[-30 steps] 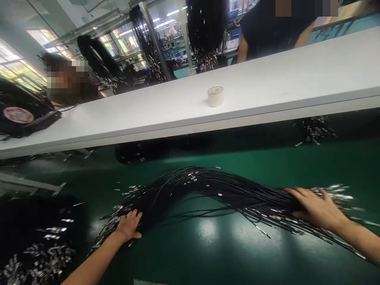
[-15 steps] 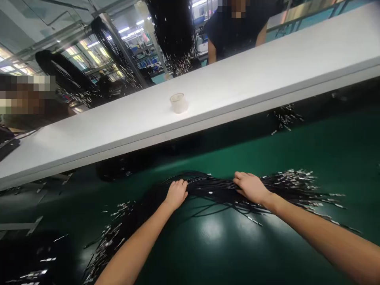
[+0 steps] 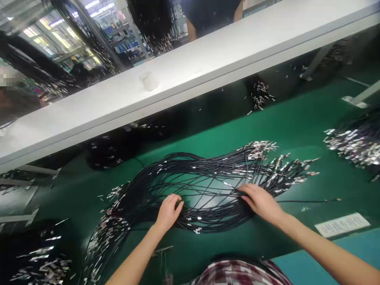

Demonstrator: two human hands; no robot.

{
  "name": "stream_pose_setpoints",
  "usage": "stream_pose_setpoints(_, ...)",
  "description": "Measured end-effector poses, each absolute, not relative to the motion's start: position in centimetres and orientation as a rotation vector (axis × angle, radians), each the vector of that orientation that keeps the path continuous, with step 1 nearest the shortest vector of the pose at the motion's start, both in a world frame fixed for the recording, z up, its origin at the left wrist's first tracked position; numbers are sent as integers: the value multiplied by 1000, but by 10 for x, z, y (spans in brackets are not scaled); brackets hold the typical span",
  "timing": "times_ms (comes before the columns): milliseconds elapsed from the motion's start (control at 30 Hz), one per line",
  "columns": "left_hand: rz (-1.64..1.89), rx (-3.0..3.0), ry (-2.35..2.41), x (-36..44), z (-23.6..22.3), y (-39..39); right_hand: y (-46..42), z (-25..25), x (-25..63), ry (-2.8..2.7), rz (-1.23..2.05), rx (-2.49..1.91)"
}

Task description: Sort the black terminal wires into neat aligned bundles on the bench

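Note:
A long bunch of thin black cables (image 3: 202, 163) with metal-tipped ends lies curved across the green work surface. It is parted into a far strand and a near strand, with a few loose cables crossing the gap. My left hand (image 3: 168, 212) is closed around the near strand (image 3: 213, 219) at its left part, fingers curled and partly hidden. Farther right, my right hand (image 3: 263, 202) is closed on the same near strand, thumb and fingers around it. Tipped ends (image 3: 285, 174) fan out beyond the right hand; another cluster of ends (image 3: 109, 233) lies at left.
A white raised shelf (image 3: 184, 75) crosses the back, carrying a tape roll (image 3: 148, 81). More cable bundles lie at right (image 3: 356, 148) and lower left (image 3: 44, 265). A printed label (image 3: 341, 225) is at the near right edge. A person (image 3: 212, 16) is behind the shelf.
The bunch has parted into two strands, the near one drawn toward me with both hands on it. The view has shifted down and right, showing the label and a checked garment.

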State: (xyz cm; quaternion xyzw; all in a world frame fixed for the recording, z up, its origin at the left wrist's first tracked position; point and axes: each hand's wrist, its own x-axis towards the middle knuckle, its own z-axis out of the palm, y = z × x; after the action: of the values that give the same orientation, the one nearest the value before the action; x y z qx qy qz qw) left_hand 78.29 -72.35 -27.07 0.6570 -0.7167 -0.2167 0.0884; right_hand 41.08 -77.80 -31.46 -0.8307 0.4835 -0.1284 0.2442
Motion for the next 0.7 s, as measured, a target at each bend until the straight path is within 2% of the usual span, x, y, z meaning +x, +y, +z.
stream_pose_setpoints(133, -784, 1902, -2292, 776, -279, -736, -810, -318, 490, 1108, -172, -2410)
stream_pose_setpoints(233, -739, 1888, -2406, 772, -285, -721, -822, -311, 497, 1043, -185, -2426)
stream_pose_setpoints(300, -634, 1894, -2434, 777, -287, -710, -825, -296, 471, 1024, -290, -2463)
stream_pose_setpoints(433, -398, 1931, -2399, 796, -287, -703, -826, -254, 379, 1027, -829, -2606)
stream_pose_setpoints(500, -344, 1892, -2400, 800, -288, -704, -825, -240, 335, 1109, -959, -2622)
stream_pose_setpoints(600, -338, 1831, -2461, 794, -293, -702, -825, -249, 289, 1387, -1027, -2524)
stream_pose_setpoints(700, -382, 1749, -2614, 782, -304, -690, -818, -286, 264, 1717, -995, -2121)
